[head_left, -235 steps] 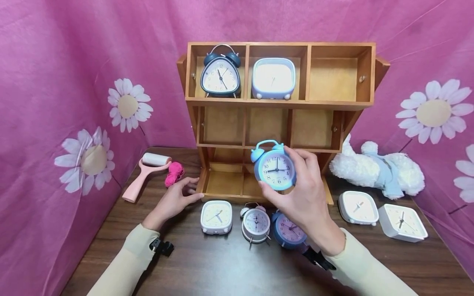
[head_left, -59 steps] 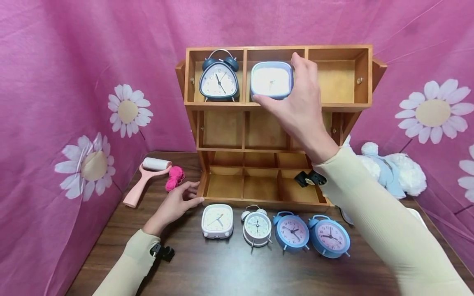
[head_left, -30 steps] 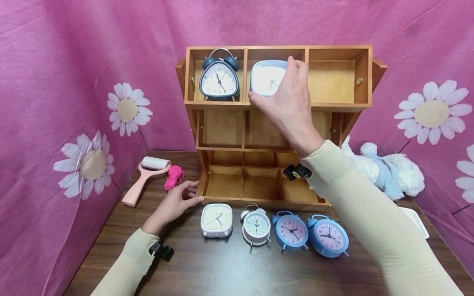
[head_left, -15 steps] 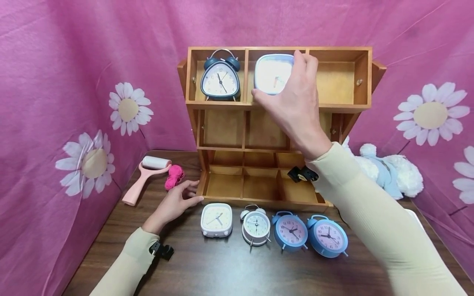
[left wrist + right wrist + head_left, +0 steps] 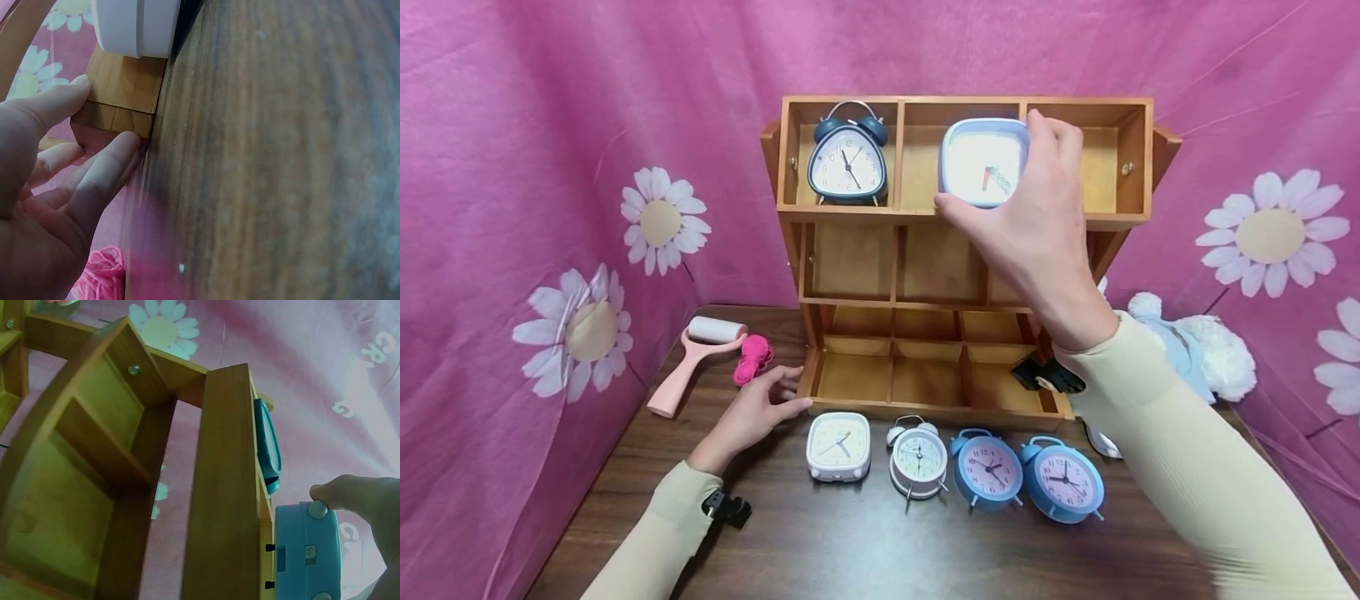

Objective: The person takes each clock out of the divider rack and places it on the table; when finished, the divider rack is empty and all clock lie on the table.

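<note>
My right hand (image 5: 1037,225) holds a pale blue rounded-square alarm clock (image 5: 973,158), thumb at its lower left and fingers at its upper right. The clock is in front of the top middle compartment, overlapping the right divider in the head view. In the right wrist view its underside with round feet (image 5: 317,510) shows beside the shelf's edge. My left hand (image 5: 760,412) grips the lower left corner of the wooden shelf (image 5: 925,215), thumb on the front and fingers round the side. A dark triangular twin-bell clock (image 5: 847,162) stands in the top left compartment.
Along the shelf's foot stand a white square clock (image 5: 839,450), a white twin-bell clock (image 5: 919,458) and two blue twin-bell clocks (image 5: 988,471). A pink lint roller (image 5: 688,371) and pink yarn (image 5: 752,360) lie left; a white plush toy (image 5: 1213,350) lies right, partly behind my arm.
The blue twin-bell clock that my right hand held earlier now stands at the row's right end. My right hand has since taken the pale blue clock and shifted it rightward. The left hand stays put.
</note>
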A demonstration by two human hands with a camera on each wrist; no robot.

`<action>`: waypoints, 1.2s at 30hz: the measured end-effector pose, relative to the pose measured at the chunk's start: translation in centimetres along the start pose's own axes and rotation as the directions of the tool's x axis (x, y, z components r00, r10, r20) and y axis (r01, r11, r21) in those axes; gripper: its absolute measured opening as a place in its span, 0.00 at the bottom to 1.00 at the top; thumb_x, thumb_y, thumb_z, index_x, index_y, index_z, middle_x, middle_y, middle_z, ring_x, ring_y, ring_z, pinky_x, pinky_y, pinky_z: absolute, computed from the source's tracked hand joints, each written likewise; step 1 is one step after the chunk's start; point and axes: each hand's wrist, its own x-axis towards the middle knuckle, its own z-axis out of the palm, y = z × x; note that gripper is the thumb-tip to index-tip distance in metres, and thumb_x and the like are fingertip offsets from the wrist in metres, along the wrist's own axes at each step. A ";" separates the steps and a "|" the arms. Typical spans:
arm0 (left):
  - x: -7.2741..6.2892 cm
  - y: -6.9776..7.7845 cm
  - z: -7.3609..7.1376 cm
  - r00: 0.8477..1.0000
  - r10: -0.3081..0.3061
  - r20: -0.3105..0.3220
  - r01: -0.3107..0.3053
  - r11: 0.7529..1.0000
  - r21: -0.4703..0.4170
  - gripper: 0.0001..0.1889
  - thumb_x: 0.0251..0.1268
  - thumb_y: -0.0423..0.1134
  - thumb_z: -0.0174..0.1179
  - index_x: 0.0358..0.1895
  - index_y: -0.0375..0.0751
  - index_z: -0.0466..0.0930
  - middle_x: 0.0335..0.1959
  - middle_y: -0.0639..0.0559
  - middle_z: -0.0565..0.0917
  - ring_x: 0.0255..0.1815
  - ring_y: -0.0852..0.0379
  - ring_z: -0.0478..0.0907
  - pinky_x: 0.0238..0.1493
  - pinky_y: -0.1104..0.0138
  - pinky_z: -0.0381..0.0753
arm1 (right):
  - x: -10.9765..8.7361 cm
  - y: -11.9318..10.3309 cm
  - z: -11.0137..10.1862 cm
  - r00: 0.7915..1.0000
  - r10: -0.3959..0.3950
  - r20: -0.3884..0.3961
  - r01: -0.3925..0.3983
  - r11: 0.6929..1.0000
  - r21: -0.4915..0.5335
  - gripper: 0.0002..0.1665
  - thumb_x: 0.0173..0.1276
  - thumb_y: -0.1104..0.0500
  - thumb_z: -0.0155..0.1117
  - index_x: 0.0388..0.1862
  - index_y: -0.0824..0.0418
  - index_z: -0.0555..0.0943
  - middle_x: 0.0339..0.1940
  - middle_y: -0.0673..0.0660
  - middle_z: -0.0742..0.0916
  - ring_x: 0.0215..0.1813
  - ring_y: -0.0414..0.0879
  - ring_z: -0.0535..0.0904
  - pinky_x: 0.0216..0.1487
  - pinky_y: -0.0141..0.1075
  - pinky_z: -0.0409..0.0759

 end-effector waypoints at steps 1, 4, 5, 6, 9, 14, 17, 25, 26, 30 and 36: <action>0.0 0.0 0.0 1.000 -0.001 0.001 0.001 1.000 -0.004 0.29 0.76 0.42 0.75 0.74 0.35 0.81 0.54 0.40 0.94 0.55 0.47 0.91 0.53 0.66 0.87 | -0.2 0.2 -0.1 1.000 0.000 0.001 0.000 1.000 0.001 0.70 0.59 0.38 0.86 0.92 0.58 0.59 0.85 0.61 0.68 0.76 0.55 0.73 0.80 0.51 0.75; 0.1 0.0 0.1 1.000 0.001 -0.001 -0.001 1.000 -0.010 0.29 0.76 0.42 0.75 0.74 0.35 0.81 0.54 0.39 0.93 0.55 0.46 0.91 0.52 0.67 0.87 | -1.0 1.0 -0.6 1.000 -0.007 -0.007 0.007 1.000 0.010 0.70 0.58 0.38 0.87 0.91 0.59 0.61 0.84 0.61 0.69 0.75 0.56 0.73 0.79 0.52 0.74; 0.1 0.0 0.1 1.000 0.001 0.000 -0.001 1.000 -0.011 0.29 0.76 0.42 0.75 0.74 0.35 0.81 0.54 0.39 0.93 0.55 0.46 0.91 0.52 0.66 0.87 | -1.3 1.2 -0.7 1.000 -0.012 -0.015 0.012 1.000 0.014 0.69 0.58 0.39 0.87 0.91 0.59 0.62 0.84 0.61 0.70 0.75 0.56 0.73 0.79 0.52 0.74; 0.1 0.0 0.1 1.000 0.000 0.000 0.000 1.000 -0.010 0.29 0.76 0.42 0.75 0.74 0.35 0.81 0.54 0.39 0.93 0.55 0.46 0.91 0.52 0.66 0.87 | -1.5 1.4 -0.9 1.000 -0.017 -0.024 0.018 1.000 0.016 0.68 0.58 0.39 0.88 0.90 0.60 0.63 0.83 0.61 0.70 0.75 0.55 0.73 0.78 0.52 0.74; 0.1 0.1 0.0 1.000 0.004 0.001 -0.004 1.000 -0.005 0.29 0.77 0.42 0.75 0.74 0.35 0.81 0.54 0.39 0.93 0.55 0.46 0.91 0.52 0.66 0.87 | -2.3 1.9 -1.6 0.999 -0.022 -0.045 0.023 1.000 0.015 0.67 0.57 0.40 0.89 0.89 0.60 0.64 0.82 0.61 0.71 0.74 0.56 0.73 0.76 0.54 0.73; 0.1 0.2 0.1 1.000 -0.001 0.005 0.001 1.000 -0.003 0.29 0.77 0.43 0.75 0.74 0.35 0.81 0.54 0.39 0.94 0.55 0.47 0.91 0.52 0.66 0.87 | -3.8 3.0 -2.6 0.999 -0.014 -0.048 0.013 1.000 -0.007 0.68 0.56 0.42 0.90 0.90 0.58 0.64 0.83 0.62 0.71 0.75 0.60 0.73 0.75 0.59 0.71; 0.1 0.2 0.1 1.000 -0.001 0.006 0.001 1.000 -0.006 0.29 0.77 0.43 0.75 0.74 0.34 0.81 0.54 0.39 0.93 0.55 0.46 0.91 0.52 0.66 0.87 | -4.8 3.8 -3.1 0.999 -0.015 -0.041 0.014 1.000 -0.017 0.69 0.56 0.43 0.90 0.91 0.58 0.63 0.84 0.63 0.70 0.76 0.62 0.72 0.75 0.62 0.71; 0.0 0.1 0.2 1.000 0.001 -0.002 -0.001 1.000 0.002 0.29 0.76 0.42 0.76 0.74 0.35 0.81 0.53 0.39 0.94 0.55 0.46 0.92 0.51 0.66 0.87 | -7.7 6.4 -4.1 0.999 -0.043 -0.025 0.041 0.998 -0.049 0.70 0.54 0.48 0.93 0.90 0.60 0.64 0.84 0.69 0.71 0.78 0.66 0.71 0.70 0.67 0.70; 0.0 0.1 0.2 1.000 0.004 -0.002 -0.004 1.000 0.003 0.29 0.76 0.42 0.76 0.74 0.35 0.81 0.53 0.39 0.94 0.55 0.46 0.92 0.52 0.66 0.87 | -8.0 6.8 -4.4 0.999 -0.034 -0.025 0.032 0.998 -0.051 0.70 0.54 0.49 0.93 0.91 0.60 0.64 0.84 0.68 0.70 0.78 0.66 0.71 0.70 0.67 0.70; 0.0 0.1 0.3 1.000 0.018 -0.002 -0.018 1.000 0.003 0.29 0.76 0.42 0.76 0.74 0.34 0.81 0.54 0.38 0.93 0.55 0.46 0.92 0.52 0.66 0.88 | -9.7 8.4 -5.2 1.000 -0.016 -0.007 0.016 0.998 -0.053 0.70 0.53 0.51 0.94 0.91 0.60 0.64 0.84 0.68 0.71 0.77 0.67 0.72 0.68 0.68 0.71; -0.1 0.1 0.1 1.000 0.023 -0.011 -0.023 1.000 0.001 0.29 0.75 0.41 0.76 0.74 0.33 0.81 0.54 0.37 0.93 0.55 0.44 0.92 0.52 0.67 0.88 | -12.6 12.3 -5.1 0.998 -0.049 0.047 0.052 0.996 -0.068 0.70 0.48 0.55 0.95 0.88 0.67 0.67 0.80 0.74 0.74 0.74 0.71 0.73 0.65 0.71 0.72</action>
